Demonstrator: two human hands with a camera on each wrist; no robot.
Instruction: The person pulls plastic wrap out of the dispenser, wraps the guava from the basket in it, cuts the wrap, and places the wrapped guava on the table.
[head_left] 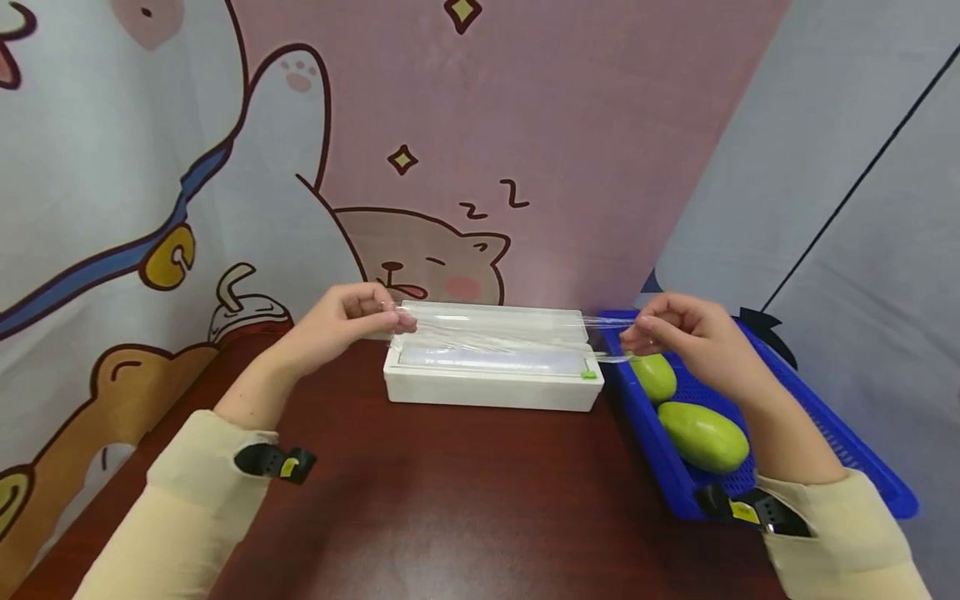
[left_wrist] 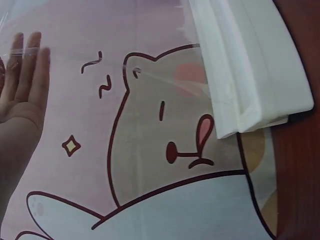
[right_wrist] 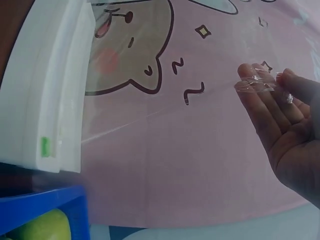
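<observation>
A clear sheet of cling film [head_left: 495, 340] stretches between my two hands, above a white cling film box [head_left: 491, 392] whose lid [head_left: 495, 321] is raised. My left hand [head_left: 348, 312] pinches the film's left end, thumb against fingers; in the left wrist view the film crosses its fingertips [left_wrist: 34, 50]. On the other side my right hand [head_left: 682, 337] pinches the right end. The film is bunched between thumb and fingers [right_wrist: 260, 87] in the right wrist view. A small green slider [head_left: 588, 375] sits at the box's right front corner.
To the right stands a blue plastic basket [head_left: 660, 467], under my right forearm, with green fruits [head_left: 705, 437] inside. The dark reddish-brown table [head_left: 450, 492] carries box and basket. A cartoon-printed cloth [head_left: 570, 167] hangs close behind the box.
</observation>
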